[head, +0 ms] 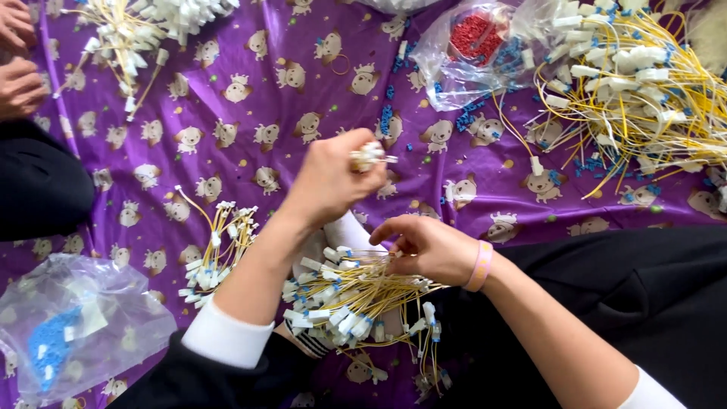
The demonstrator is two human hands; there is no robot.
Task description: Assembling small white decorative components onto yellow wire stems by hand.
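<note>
My left hand (329, 182) is raised over the purple cloth and is closed on a small bunch of white connectors (369, 156) whose tips stick out to the right. My right hand (428, 246), with a pink wristband, rests lower, fingers pinching into a bundle of yellow wires with white and blue ends (344, 295) that lies on my lap. What its fingertips hold is too small to make out.
A purple cartoon-print cloth (257, 98) covers the surface. A second wire bundle (216, 250) lies left; a large tangled pile (628, 91) at right. Bags hold red pieces (473, 38) and blue pieces (53, 341). Another person's hands (19, 68) sit top left.
</note>
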